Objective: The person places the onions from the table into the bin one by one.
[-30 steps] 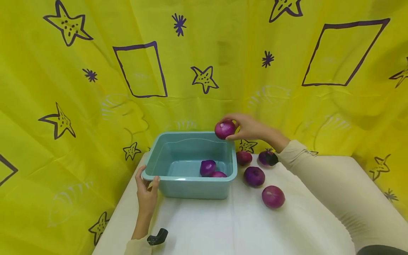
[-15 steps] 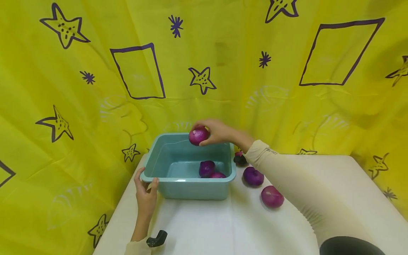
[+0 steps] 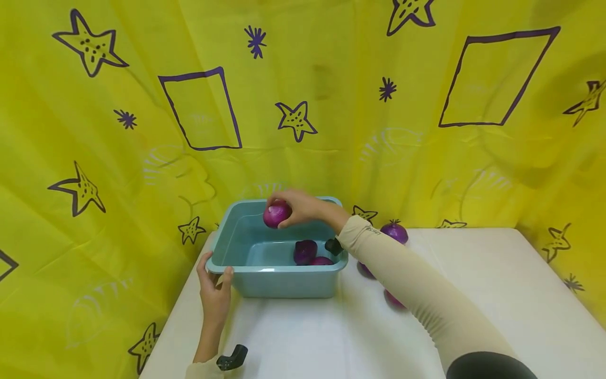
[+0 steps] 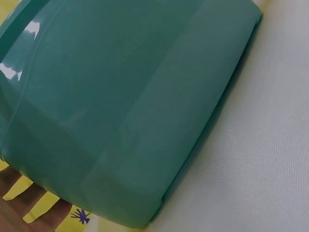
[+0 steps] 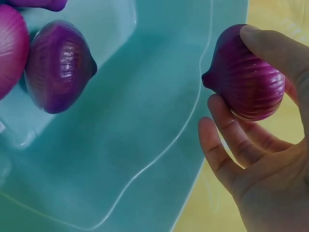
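My right hand (image 3: 305, 206) holds a red onion (image 3: 276, 215) over the back part of a light blue-green plastic tub (image 3: 284, 284). In the right wrist view the thumb lies on one side of the onion and the fingertips on the other, its pointed tip toward the tub. On the tub floor a dark purple onion (image 5: 60, 67) and a pinker one (image 5: 9, 53) sit side by side, with part of another purple onion (image 5: 43, 3) at the view's top edge. My left hand (image 3: 215, 300) grips the tub's near left corner, thumb at the front rim.
Right of the tub, a purple onion (image 3: 394, 232) stands on the white table (image 3: 303, 337). Two more, one purple (image 3: 366, 270) and one pink (image 3: 394, 300), are partly hidden by the right sleeve (image 3: 416, 284). A yellow patterned curtain (image 3: 331, 79) hangs behind.
My right hand has carried the onion left from the tub's right rim to over its inside, now slightly lower. My left hand keeps its grip on the corner.
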Tool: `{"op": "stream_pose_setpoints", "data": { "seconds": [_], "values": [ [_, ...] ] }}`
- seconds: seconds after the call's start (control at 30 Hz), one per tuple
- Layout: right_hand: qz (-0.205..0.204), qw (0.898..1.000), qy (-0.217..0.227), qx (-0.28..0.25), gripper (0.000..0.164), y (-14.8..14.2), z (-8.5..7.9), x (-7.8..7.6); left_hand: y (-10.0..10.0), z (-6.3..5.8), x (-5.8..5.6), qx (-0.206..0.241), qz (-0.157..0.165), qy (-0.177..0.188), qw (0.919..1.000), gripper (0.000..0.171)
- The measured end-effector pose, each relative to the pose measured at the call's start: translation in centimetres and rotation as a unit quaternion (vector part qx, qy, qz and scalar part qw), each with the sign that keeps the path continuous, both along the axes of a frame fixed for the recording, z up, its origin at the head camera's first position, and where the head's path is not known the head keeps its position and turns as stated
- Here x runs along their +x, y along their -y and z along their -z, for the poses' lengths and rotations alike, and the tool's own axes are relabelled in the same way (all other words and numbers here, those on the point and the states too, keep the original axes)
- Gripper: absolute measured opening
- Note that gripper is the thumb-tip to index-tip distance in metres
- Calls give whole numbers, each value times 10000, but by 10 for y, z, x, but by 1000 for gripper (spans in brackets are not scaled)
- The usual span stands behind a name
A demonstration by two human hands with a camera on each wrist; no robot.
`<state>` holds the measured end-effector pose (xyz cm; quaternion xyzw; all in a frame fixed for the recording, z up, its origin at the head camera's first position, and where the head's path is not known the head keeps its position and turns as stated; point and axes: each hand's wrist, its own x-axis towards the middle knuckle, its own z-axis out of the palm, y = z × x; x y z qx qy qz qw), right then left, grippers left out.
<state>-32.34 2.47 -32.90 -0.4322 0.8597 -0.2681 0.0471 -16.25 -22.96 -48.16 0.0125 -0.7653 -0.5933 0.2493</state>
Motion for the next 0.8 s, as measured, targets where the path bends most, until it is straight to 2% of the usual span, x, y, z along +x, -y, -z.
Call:
{"op": "stream_pose_setpoints", "data": {
  "seconds": [0.2,0.57,0.8],
  "values": [
    [48,9999,89,96,58,3,3,-1,-1,-2,0,2,-10,40,10000,63],
    [-169,9998,45,10,55,5,9,-3,-1,-2,-1,18,-13,18,10000,63],
    [-35,9993,379,-3,66,5,9,-1,-1,-1,-1,-28,-59,39,10000,63]
  ]
}}
